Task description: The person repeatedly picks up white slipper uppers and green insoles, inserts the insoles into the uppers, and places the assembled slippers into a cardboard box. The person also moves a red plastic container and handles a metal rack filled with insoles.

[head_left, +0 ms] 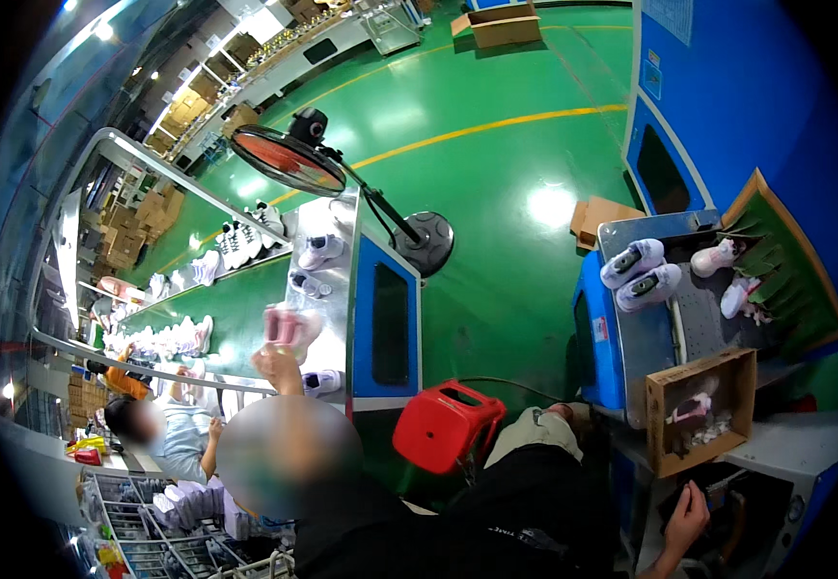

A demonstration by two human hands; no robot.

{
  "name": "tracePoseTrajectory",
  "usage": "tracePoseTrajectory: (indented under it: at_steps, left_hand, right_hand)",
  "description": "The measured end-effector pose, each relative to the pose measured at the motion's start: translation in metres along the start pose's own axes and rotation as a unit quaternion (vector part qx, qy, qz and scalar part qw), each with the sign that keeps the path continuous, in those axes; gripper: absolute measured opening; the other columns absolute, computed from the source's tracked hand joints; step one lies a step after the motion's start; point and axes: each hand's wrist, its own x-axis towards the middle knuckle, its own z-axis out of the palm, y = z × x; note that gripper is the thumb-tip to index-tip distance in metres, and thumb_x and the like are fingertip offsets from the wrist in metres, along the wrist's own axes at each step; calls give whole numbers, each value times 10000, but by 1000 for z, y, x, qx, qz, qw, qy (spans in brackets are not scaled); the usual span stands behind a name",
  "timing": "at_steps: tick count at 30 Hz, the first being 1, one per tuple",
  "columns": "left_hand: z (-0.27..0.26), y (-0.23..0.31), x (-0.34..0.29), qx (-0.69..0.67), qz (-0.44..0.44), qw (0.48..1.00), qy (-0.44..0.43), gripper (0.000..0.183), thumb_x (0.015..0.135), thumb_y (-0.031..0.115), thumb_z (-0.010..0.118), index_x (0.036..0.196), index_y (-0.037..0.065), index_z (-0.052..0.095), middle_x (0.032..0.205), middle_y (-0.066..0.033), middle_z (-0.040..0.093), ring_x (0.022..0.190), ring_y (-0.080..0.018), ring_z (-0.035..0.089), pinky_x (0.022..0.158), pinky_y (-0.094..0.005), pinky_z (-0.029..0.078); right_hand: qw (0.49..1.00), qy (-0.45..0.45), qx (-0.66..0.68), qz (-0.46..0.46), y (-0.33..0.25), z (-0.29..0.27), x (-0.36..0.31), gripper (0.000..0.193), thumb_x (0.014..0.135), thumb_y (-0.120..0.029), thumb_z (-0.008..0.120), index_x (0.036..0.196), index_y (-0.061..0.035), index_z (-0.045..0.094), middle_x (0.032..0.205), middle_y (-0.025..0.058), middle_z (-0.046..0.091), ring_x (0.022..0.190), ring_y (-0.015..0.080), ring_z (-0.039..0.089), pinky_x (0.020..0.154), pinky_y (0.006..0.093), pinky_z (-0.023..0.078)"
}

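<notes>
Out to the left, my left hand (280,369) is closed around a pair of pink shoes (289,329), slightly smeared by motion, over the pale conveyor top (334,299). White sneakers (321,251) stand on that top beyond the hand, and another shoe (321,382) lies close to its right. At the lower right, my right hand (687,521) is raised with its fingers bunched together. Whether anything sits between those fingers is too small to tell. Just beyond it is an open cardboard box (665,454) with a pink-and-white item and small pale pieces inside.
A pair of white shoes (642,275) rests on the metal machine table (621,376) at right, with more shoes (717,258) behind. A red stool (450,426) stands ahead of my legs, a fan (288,159) beyond the conveyor. At left sits another person (176,439).
</notes>
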Motion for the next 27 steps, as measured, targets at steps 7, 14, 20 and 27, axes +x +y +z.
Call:
tracePoseTrajectory:
  at_steps: [7,14,20,27]
  left_hand:
    - [60,217,-144,-272,200,902,-269,216,950,186,599,1089,44,684,994,-210,716,933,-406,685,809,-465,545]
    - [39,590,-350,-383,513,552,-535,374,912,282,673,1196,39,653,1052,-164,734,962,-364,704,834,-440,563]
    - [19,843,-475,-349,381,537,-667,985,741,437,852,1464,-53,395,1312,-274,618,1176,-395,633,976,-437,513]
    - [18,953,-552,-415,446,589,-530,1018,582,327,955,1355,-57,414,1322,-286,560,1234,-458,552,1011,-484,477]
  right_hand:
    - [966,240,-18,-90,-12,-37,30,271,1029,-79,558,1242,52,661,1244,190,682,1147,342,648,960,417,518]
    - [810,532,-237,-65,16,-144,100,395,1072,-94,456,1433,64,469,1508,223,472,1415,387,431,1172,508,337]
    - [789,491,-369,40,57,-140,109,467,1067,-224,406,1439,51,471,1523,205,466,1462,362,375,1213,539,221]
    - [736,525,-423,61,78,-121,109,483,1096,-269,291,1450,28,430,1522,210,435,1436,383,383,1198,567,228]
